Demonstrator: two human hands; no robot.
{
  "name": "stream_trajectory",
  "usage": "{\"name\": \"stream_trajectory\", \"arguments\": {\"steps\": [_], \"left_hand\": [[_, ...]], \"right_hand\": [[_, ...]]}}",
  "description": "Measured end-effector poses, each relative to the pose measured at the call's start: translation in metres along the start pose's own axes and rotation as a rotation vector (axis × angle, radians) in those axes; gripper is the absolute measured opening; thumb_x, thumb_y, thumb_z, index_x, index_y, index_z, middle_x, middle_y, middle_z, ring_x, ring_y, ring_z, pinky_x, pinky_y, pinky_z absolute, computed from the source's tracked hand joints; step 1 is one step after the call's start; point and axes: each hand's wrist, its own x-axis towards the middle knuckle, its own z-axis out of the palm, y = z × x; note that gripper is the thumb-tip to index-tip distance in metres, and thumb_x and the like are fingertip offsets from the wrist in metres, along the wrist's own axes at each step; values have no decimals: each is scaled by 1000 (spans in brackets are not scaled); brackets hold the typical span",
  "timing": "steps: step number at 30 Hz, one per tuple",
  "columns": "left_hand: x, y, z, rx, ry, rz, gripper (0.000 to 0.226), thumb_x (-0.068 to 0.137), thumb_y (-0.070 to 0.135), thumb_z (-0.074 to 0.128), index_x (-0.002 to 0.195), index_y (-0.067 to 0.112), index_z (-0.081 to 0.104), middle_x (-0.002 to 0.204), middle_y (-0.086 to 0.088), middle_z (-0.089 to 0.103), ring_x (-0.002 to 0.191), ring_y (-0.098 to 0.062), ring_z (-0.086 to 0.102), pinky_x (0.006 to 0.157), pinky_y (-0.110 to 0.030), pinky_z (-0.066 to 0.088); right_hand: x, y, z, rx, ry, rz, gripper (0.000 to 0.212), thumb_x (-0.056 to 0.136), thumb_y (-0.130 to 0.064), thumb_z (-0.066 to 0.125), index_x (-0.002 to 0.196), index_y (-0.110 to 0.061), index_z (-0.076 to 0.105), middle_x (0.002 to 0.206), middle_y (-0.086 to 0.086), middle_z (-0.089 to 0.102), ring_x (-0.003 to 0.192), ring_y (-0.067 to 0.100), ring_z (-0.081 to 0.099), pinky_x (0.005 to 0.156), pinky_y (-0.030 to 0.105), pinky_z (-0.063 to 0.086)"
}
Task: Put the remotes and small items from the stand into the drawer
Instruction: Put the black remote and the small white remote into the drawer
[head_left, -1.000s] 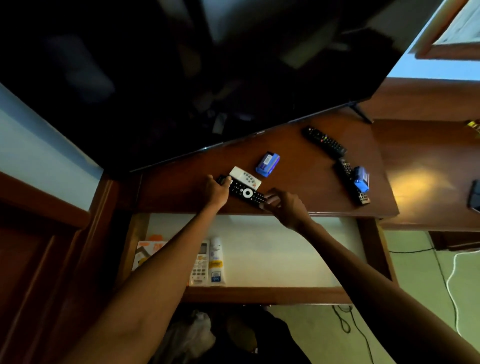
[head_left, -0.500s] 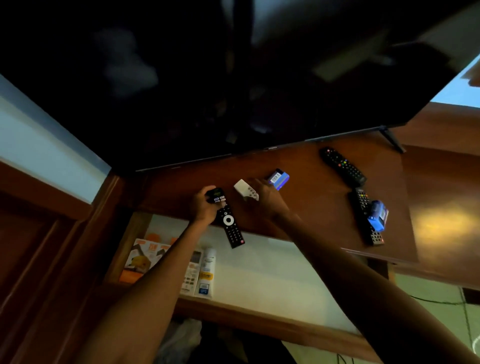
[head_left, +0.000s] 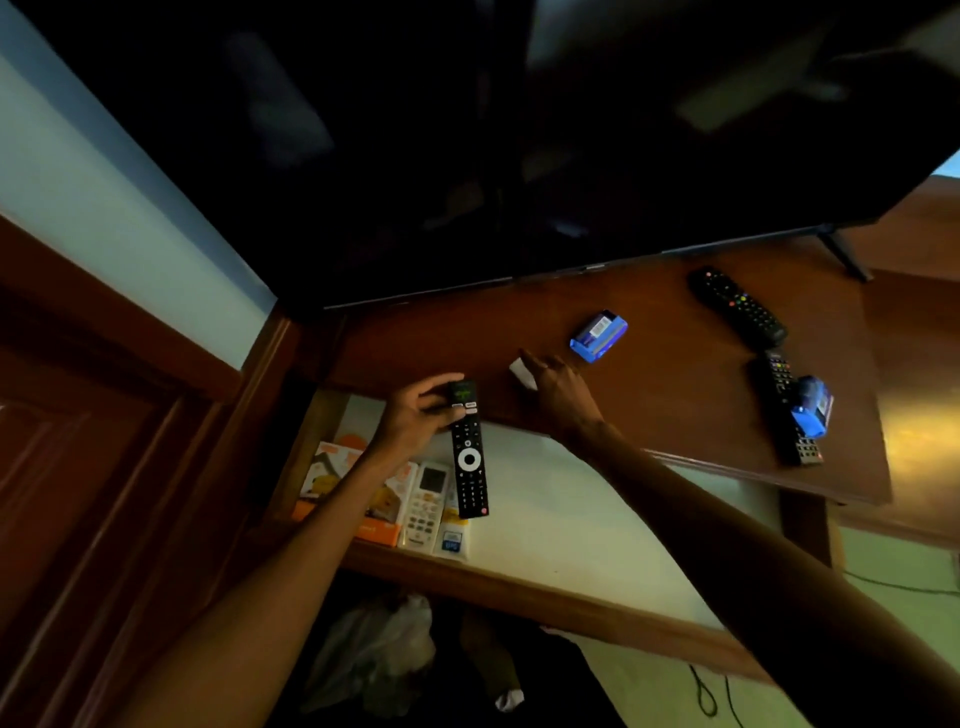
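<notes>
My left hand (head_left: 418, 415) grips the top end of a black remote (head_left: 469, 457), which hangs over the open drawer (head_left: 571, 525). My right hand (head_left: 558, 387) rests on the wooden stand (head_left: 675, 395), its fingers closed over a small white remote (head_left: 522, 375) that is mostly hidden. A blue box (head_left: 598, 335) lies just right of that hand. Two more black remotes (head_left: 737, 307) (head_left: 784, 405) lie at the right of the stand, the nearer one with a second blue item (head_left: 811, 408) on top of it.
Inside the drawer lie a white air-conditioner remote (head_left: 427, 503), a slim white item (head_left: 453, 538) and an orange box (head_left: 343, 483). A large dark TV (head_left: 519, 130) looms over the stand. Cables (head_left: 706, 691) and a plastic bag (head_left: 384, 644) lie on the floor.
My left hand has lifted the black remote off the stand and swung it over the drawer. My right hand has moved from that remote to the small white one.
</notes>
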Motion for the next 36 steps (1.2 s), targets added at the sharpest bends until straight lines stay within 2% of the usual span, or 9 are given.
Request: {"name": "stream_trajectory", "arguments": {"steps": [5,10,13,17,21,25,31,33,36], "left_hand": [[-13,-36,14,93,-126,-21,54,79,-7,71,126,17,62,104,-5,71,102,-25,68,83,-33,60],[-12,-68,26,249,-153,3,54,77,-2,75,126,19,64,104,-3,72,96,-16,69,91,-39,57],[-7,-80,36,381,-201,34,54,78,7,77,124,31,64,113,-4,71,99,-14,70,89,-32,58],[1,-92,48,412,-225,46,52,80,0,74,127,20,63,112,-6,72,91,-9,70,79,-15,56],[16,-101,55,494,-264,25,55,77,2,77,128,16,62,112,-8,72,92,-12,69,88,-26,57],[28,-107,57,634,-258,27,55,76,3,78,129,11,62,113,-11,72,92,-10,66,85,-13,50],[46,-124,58,908,-244,42,56,73,29,81,124,34,59,115,-8,66,101,-22,64,93,-42,54],[47,-126,58,990,-215,50,55,72,38,80,123,39,58,118,-8,61,110,-29,58,97,-45,49],[44,-121,57,1010,-206,59,53,76,31,79,125,31,61,125,-9,57,123,-32,44,103,-43,38]], "right_hand": [[-58,-9,14,157,95,29,73,87,-13,65,150,-25,30,134,17,55,112,40,58,90,47,52],[-110,-7,42,222,108,127,69,88,-15,66,148,-24,35,134,15,54,113,34,56,90,41,48],[-131,4,68,229,57,209,69,89,-16,66,149,-26,34,125,17,55,105,33,55,83,39,47],[-142,18,100,273,24,331,65,88,-17,67,146,-24,39,120,18,56,104,35,55,81,35,43],[-133,25,124,314,-14,404,64,87,-18,68,144,-23,40,124,19,55,107,36,56,87,39,46],[-123,27,140,348,-62,456,63,87,-18,67,143,-23,40,129,18,52,111,37,56,92,43,48],[-112,27,154,366,-91,473,68,79,-24,76,139,-19,45,127,17,49,104,38,61,87,40,50],[-109,26,156,361,-106,464,67,79,-22,77,138,-16,47,127,18,49,102,38,61,86,39,50],[-110,27,158,368,-130,452,65,80,-15,75,139,-15,47,130,18,47,103,36,61,89,41,51]]}}
